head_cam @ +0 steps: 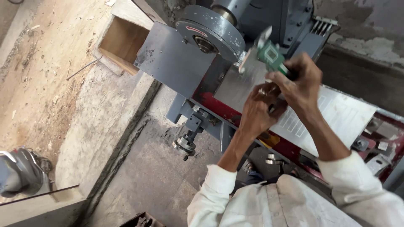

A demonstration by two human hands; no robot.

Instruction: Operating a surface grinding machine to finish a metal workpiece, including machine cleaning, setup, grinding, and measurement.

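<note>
- Your right hand (296, 80) is clamped around the dark handle end of the green tool (271, 54), knuckles up, so the green head pokes up and away from you toward the flywheel (210, 31). Holding it at the back end like that keeps the head out where you can see it.
- Your left hand (256, 113) sits just under the right one, fingers curled in. Looks like it's pinching some small metal bit near the tool's base, but the right hand covers most of it, so I can't say for sure what it has.
- A flat grey plate piece (250, 61) stands right beside the green head, touching or nearly so; hard to tell if it's part of the tool.
- Both hands hover over the slotted sheet (336, 113), which lies flat on the red press bed (219, 110), so anything you drop probably lands on the sheet and not the floor.
- Off to the left there's a small chuck (185, 145) hanging below the frame, well clear of you.
- The wooden box (122, 42) sits up on the ledge, well apart.
</note>
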